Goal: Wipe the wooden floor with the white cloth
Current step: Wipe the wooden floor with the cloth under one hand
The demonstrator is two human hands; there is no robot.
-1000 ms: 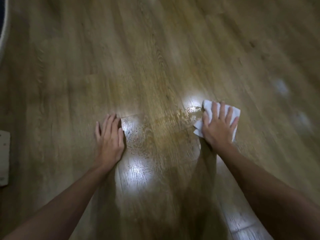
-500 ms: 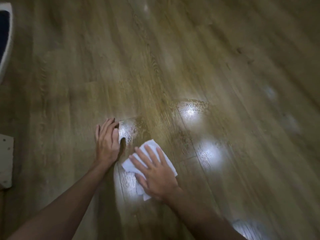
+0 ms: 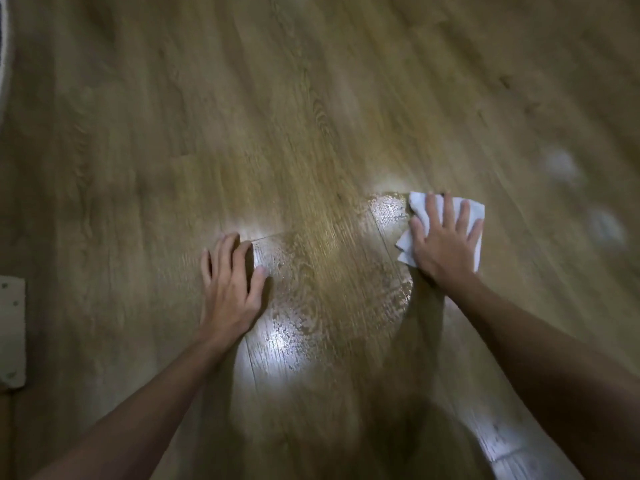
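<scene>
Right hand (image 3: 445,245): fingers spread flat, pressing the cloth (image 3: 472,211).
Left hand (image 3: 230,289): fingers straight, resting on the floor (image 3: 311,116).
Between hands: wet streaks (image 3: 311,306).

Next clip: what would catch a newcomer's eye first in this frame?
Probably the white cloth, bright against the dim wooden floor, pressed flat under the spread right hand at right of centre. Next, the glossy wet patch catching glare between the two hands. The left hand rests flat on the boards beside it, holding nothing.
</scene>
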